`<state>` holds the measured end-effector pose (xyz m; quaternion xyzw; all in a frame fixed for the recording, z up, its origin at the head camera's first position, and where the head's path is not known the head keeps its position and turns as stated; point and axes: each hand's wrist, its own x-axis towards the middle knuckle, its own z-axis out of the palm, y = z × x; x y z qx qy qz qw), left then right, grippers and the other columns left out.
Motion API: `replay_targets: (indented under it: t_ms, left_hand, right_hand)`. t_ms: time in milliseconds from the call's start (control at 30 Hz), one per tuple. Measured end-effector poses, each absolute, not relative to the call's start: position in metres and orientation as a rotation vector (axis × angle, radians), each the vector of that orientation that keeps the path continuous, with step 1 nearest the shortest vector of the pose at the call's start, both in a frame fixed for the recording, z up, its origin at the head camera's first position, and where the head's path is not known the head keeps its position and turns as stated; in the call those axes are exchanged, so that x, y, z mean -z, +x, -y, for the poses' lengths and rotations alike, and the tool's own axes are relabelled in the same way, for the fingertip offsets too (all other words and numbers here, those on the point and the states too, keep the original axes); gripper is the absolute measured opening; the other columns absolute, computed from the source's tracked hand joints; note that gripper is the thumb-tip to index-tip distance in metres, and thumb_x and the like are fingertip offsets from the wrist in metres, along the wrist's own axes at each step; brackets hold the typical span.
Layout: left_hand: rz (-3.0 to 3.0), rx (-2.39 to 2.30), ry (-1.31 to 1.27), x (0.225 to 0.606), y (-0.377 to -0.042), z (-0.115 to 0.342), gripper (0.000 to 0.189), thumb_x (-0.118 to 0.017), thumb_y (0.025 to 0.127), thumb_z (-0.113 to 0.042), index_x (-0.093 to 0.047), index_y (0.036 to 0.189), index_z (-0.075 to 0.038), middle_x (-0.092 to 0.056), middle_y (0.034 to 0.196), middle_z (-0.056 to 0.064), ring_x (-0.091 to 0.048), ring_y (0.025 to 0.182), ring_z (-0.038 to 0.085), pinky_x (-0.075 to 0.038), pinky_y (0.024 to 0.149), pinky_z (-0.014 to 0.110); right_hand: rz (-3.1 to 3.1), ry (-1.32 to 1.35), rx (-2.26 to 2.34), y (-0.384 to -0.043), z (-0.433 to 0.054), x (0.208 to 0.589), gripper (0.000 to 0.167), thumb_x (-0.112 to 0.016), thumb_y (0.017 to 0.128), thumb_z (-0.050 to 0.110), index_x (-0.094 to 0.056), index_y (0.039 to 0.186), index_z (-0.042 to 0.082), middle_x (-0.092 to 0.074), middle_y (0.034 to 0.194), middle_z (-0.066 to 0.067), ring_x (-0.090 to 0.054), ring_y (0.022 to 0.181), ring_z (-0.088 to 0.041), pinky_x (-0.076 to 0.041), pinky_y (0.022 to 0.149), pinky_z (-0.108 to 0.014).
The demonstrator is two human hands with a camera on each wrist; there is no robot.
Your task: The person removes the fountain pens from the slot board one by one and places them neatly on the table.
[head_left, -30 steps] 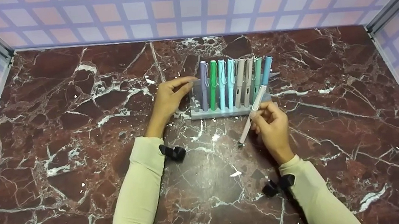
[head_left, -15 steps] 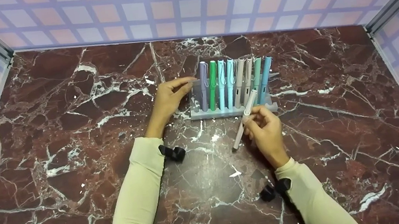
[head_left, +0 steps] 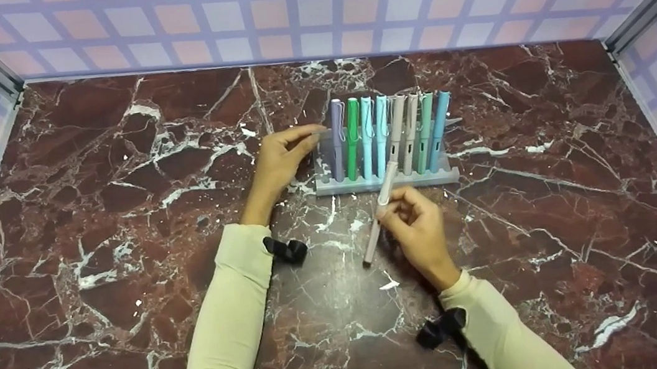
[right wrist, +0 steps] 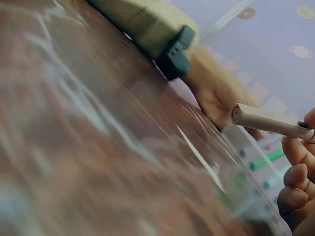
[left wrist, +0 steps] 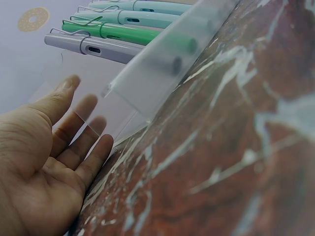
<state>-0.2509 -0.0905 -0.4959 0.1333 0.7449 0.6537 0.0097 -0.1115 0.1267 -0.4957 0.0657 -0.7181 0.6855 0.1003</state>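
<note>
A clear pen stand (head_left: pixel 388 184) holds a row of upright capped pens, from a purple pen (head_left: pixel 337 146) at the left to a blue pen (head_left: pixel 439 127) at the right. My left hand (head_left: pixel 280 160) grips the stand's left edge between thumb and fingers; in the left wrist view, fingertips (left wrist: pixel 90 101) show through the clear sheet. In front of the stand, my right hand (head_left: pixel 420 229) pinches a pale beige pen (head_left: pixel 372 243) near its middle. That pen slants, its upper end overlapping the stand in the head view. In the right wrist view its flat end (right wrist: pixel 236 114) points toward the left hand.
Green (head_left: pixel 353 144), light blue, beige-grey and teal pens fill the row between. The stand rests on a dark red marbled table (head_left: pixel 123 247). Checked panels (head_left: pixel 282 14) border the table at the back and both sides.
My right hand has moved left and toward me with the beige pen, uncovering the stand's right end. The left hand stays at the stand's left edge.
</note>
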Motion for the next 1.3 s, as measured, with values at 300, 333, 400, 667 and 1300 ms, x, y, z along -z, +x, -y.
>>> replay_targets:
  t_ms: [300, 333, 400, 667, 1300]
  left_hand:
    - [-2.337, -2.041, 0.422, 0.497, -0.252, 0.09, 0.02, -0.067, 0.097, -0.015, -0.075, 0.114, -0.008, -0.074, 0.118, 0.007, -0.069, 0.101, 0.022, -0.054, 0.091, 0.031]
    - [-2.336, -2.045, 0.425, 0.497, -0.251, 0.09, 0.02, -0.067, 0.097, -0.014, -0.075, 0.114, -0.008, -0.074, 0.118, 0.007, -0.069, 0.101, 0.022, -0.054, 0.091, 0.031]
    - [-2.329, -2.053, 0.433, 0.496, -0.251, 0.09, 0.02, -0.067, 0.097, -0.015, -0.075, 0.114, -0.008, -0.074, 0.117, 0.007, -0.069, 0.103, 0.023, -0.054, 0.093, 0.031]
    - [-2.312, -2.061, 0.401, 0.495, -0.251, 0.089, 0.02, -0.067, 0.097, -0.015, -0.075, 0.114, -0.007, -0.074, 0.116, 0.01, -0.068, 0.095, 0.031, -0.055, 0.082, 0.031]
    - [-2.316, -2.066, 0.437, 0.498, -0.252, 0.091, 0.021, -0.068, 0.096, -0.017, -0.075, 0.114, -0.007, -0.075, 0.115, 0.01, -0.069, 0.092, 0.03, -0.055, 0.078, 0.027]
  right_hand:
    - [2.202, 0.274, -1.942, -0.103, -0.11, 0.496, 0.012, -0.067, 0.088, -0.005, -0.06, 0.095, -0.013, -0.068, 0.076, -0.018, -0.057, 0.058, -0.005, -0.048, 0.05, -0.017]
    - [2.202, 0.28, -1.943, -0.102, -0.109, 0.496, 0.012, -0.067, 0.088, -0.006, -0.061, 0.095, -0.013, -0.068, 0.075, -0.019, -0.057, 0.058, -0.005, -0.048, 0.05, -0.017]
    - [2.205, 0.291, -1.946, -0.102, -0.106, 0.497, 0.012, -0.067, 0.088, -0.006, -0.06, 0.095, -0.013, -0.067, 0.075, -0.019, -0.057, 0.058, -0.004, -0.047, 0.049, -0.016]
    - [2.263, 0.331, -1.927, -0.099, -0.095, 0.497, 0.012, -0.068, 0.089, -0.003, -0.061, 0.095, -0.011, -0.068, 0.076, -0.017, -0.052, 0.053, -0.003, -0.042, 0.043, -0.016]
    - [2.518, 0.41, -1.695, -0.098, -0.072, 0.497, 0.008, -0.072, 0.084, 0.001, -0.066, 0.089, 0.002, -0.071, 0.072, -0.004, -0.047, 0.05, -0.003, -0.038, 0.043, -0.016]
